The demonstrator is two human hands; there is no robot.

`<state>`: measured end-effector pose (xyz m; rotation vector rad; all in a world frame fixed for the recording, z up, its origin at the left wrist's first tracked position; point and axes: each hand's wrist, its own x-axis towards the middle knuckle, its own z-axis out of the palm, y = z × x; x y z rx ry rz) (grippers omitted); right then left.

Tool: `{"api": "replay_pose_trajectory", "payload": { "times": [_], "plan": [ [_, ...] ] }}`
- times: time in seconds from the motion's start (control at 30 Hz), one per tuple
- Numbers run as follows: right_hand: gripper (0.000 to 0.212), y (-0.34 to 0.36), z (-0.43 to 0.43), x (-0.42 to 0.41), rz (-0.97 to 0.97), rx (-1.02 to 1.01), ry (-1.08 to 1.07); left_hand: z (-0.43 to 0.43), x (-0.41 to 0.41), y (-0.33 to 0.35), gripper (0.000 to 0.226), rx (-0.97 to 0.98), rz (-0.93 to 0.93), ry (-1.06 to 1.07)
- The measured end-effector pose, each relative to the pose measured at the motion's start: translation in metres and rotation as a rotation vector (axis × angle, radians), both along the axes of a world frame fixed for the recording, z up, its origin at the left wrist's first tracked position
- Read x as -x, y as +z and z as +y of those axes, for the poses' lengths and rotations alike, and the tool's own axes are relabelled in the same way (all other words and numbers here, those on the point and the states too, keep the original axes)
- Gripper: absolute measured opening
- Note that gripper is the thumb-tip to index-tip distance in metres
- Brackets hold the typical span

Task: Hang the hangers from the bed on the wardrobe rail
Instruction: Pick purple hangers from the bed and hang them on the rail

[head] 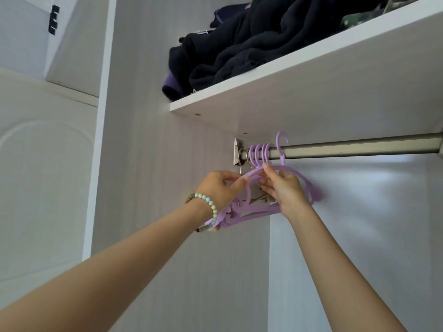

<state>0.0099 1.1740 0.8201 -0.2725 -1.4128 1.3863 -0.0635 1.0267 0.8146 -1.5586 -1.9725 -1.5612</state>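
1. Reaching up into a pale grey wood-grain wardrobe, both bare arms meet just under the brushed-metal wardrobe rail (pixel 347 147) at its left end.
2. A bunch of lilac plastic hangers (pixel 257 152) hangs there, hooks looped over the rail close to the wall bracket (pixel 237 150), packed side by side.
3. One more lilac hanger, the rightmost (pixel 282 149), has its hook standing up above the rail rather than sitting level with the others; whether it bears on the rail is hard to tell.
4. The left hand (pixel 219 188), with a pale bead bracelet (pixel 211 207) on its wrist, has its fingers (pixel 236 182) closed on the left shoulder of a hanger.
5. The right hand (pixel 287 190) pinches the arched top of the hanger bunch, its fingers (pixel 269 173) narrow around the plastic.
6. Two metal hooks (pixel 249 165) show behind the lilac ones.
7. A white shelf (pixel 311 92) directly above the rail carries a heap of dark navy and purple folded clothes (pixel 239 44).
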Motion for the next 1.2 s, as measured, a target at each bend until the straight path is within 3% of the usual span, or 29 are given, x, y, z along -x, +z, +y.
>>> {"api": "replay_pose_trajectory", "payload": {
  "times": [0.17, 0.3, 0.4, 0.53, 0.7, 0.93, 1.2],
  "plan": [
    [0.032, -0.009, 0.006, 0.009, -0.077, 0.018, 0.043, 0.006, 0.008, -0.014, 0.033, 0.094, -0.022, 0.078],
    [0.039, -0.024, 0.006, 0.015, -0.142, -0.041, 0.045, 0.005, 0.018, -0.028, 0.035, 0.111, 0.081, 0.116],
    [0.064, -0.032, -0.004, 0.016, -0.203, -0.099, 0.023, -0.005, 0.02, -0.035, 0.035, 0.069, 0.05, 0.05],
    [0.113, -0.038, -0.033, 0.014, -0.276, -0.175, -0.129, -0.037, 0.021, -0.037, 0.032, 0.035, 0.014, 0.015],
    [0.089, -0.037, -0.095, 0.008, -0.165, -0.438, -0.251, -0.105, 0.029, -0.032, 0.037, -0.04, 0.114, 0.135],
    [0.074, -0.038, -0.237, 0.041, -0.06, -0.684, -0.12, -0.27, 0.048, -0.034, 0.042, -0.153, 0.219, 0.398],
    [0.074, -0.085, -0.473, 0.119, -0.136, -0.811, 0.289, -0.544, 0.078, -0.104, 0.068, 0.06, 0.167, 0.846]
  ]
}}
